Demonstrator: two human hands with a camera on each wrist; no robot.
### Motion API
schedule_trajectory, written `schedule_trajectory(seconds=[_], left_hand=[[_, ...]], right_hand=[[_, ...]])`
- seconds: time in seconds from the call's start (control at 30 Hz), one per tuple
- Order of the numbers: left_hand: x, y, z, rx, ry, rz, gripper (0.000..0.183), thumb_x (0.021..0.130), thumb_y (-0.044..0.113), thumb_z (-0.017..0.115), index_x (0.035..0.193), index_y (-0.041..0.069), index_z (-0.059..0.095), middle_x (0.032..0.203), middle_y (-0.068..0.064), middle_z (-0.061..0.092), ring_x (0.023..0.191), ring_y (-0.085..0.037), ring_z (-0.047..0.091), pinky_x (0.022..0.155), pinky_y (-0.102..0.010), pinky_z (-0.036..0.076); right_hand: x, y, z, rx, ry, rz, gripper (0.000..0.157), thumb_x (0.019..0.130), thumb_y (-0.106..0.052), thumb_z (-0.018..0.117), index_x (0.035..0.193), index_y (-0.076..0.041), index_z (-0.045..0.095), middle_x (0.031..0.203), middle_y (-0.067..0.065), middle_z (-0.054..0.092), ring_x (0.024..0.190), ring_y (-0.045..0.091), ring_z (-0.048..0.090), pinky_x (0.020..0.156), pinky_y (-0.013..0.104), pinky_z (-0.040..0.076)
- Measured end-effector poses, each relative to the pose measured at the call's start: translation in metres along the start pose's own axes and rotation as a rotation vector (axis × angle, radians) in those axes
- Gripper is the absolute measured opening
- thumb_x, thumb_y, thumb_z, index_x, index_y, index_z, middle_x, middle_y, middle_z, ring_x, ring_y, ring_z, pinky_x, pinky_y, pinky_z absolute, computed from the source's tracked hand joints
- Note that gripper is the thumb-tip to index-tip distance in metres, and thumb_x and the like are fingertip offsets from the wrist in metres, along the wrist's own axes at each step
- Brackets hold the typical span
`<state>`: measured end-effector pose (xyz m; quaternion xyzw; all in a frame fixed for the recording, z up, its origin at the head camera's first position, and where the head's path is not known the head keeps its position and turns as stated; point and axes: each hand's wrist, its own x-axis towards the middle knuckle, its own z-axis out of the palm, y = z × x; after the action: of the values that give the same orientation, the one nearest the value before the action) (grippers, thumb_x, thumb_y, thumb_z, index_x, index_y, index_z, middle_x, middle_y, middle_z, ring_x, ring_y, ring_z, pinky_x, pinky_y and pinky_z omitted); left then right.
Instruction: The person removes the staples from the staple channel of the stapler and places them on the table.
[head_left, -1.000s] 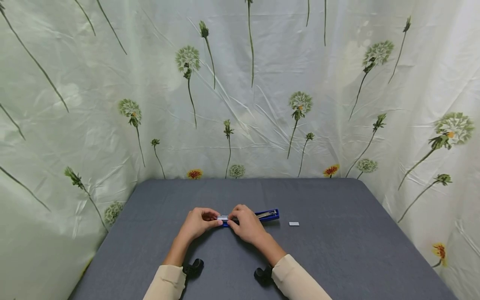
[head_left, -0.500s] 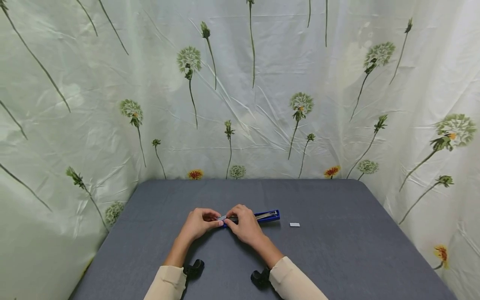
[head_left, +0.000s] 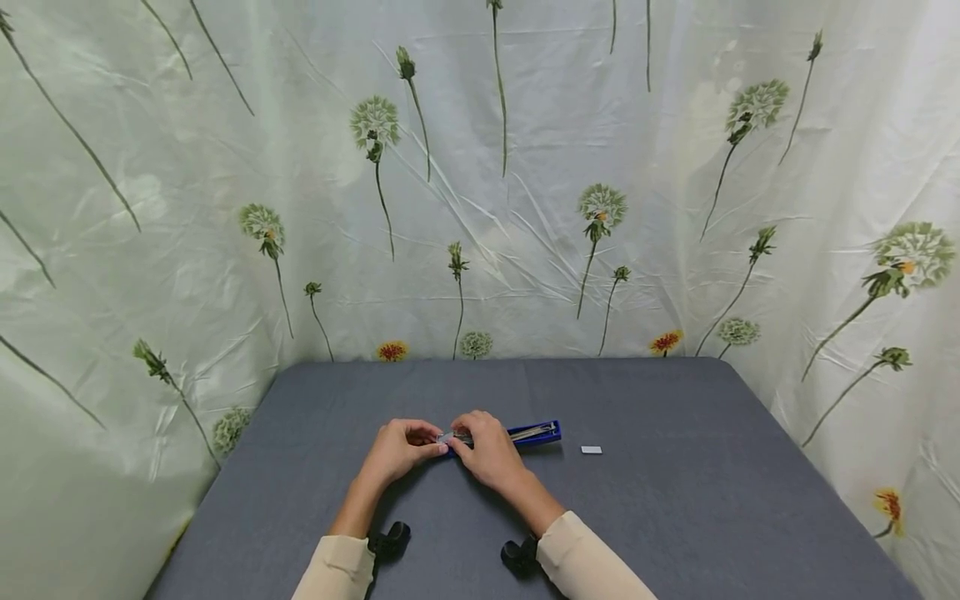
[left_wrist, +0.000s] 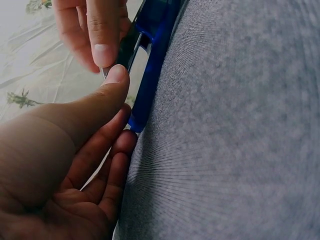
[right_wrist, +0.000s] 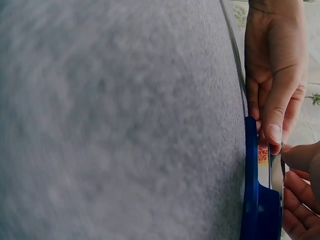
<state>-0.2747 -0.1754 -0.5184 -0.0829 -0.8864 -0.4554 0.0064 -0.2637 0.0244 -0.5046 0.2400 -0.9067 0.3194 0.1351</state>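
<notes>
Stapler point(head_left: 536, 433) in deep blue plastic lies near the middle of a grey cloth-covered surface point(head_left: 660, 517), a long, narrow body slanting slightly upward to the right, with metal parts showing inside its far right end. From the right wrist, a bright metal rail point(right_wrist: 276, 170) runs beside the blue body, a narrow gap between them letting the backdrop show through. At the stapler's left end a person's two hands meet. The left hand point(head_left: 400, 448) keeps a closed grip there, thumb bent over the metal and fingertips against the blue tip. The right hand point(head_left: 491, 452), its wrist arched above the stapler, pinches a small pale-grey staple strip point(head_left: 446, 437) between thumb and fingers, the two thumbs almost touching; how far the strip sits within the rail cannot be told behind the fingers. A second pale strip point(head_left: 591, 450) lies flat on the surface, just beyond the stapler's right end. Cream sleeves point(head_left: 337, 567) cover both forearms, and a pale curtain point(head_left: 525, 192) printed with dandelions hangs behind.
</notes>
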Motion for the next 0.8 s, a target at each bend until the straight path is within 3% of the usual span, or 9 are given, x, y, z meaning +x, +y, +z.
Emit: schedule_trajectory(seconds=[0.33,0.8], left_hand=[[-0.0005,0.0011,-0.0004,-0.006,-0.005,-0.012,0.015,0.083,0.026,0.088,0.094,0.019,0.080,0.083,0.007,0.075,0.074,-0.008,0.068,0.071,-0.030,0.053],[0.0004,-0.0013,0.0000,-0.011,0.003,-0.010,0.015,0.083,0.025,0.089,0.094,0.018,0.080,0.083,0.006,0.075,0.074,-0.008,0.068,0.070,-0.029,0.053]], right_hand=[[0.0035,0.0020,-0.0047,-0.097,-0.088,-0.036,0.015,0.097,-0.025,0.074,0.108,-0.015,0.077,0.100,-0.002,0.067,0.093,0.013,0.063,0.083,0.031,0.054],[0.0000,0.0091,-0.0089,0.022,-0.087,-0.026,0.016,0.098,-0.022,0.073,0.109,-0.012,0.076,0.101,-0.001,0.068,0.095,0.014,0.065,0.085,0.032,0.055]])
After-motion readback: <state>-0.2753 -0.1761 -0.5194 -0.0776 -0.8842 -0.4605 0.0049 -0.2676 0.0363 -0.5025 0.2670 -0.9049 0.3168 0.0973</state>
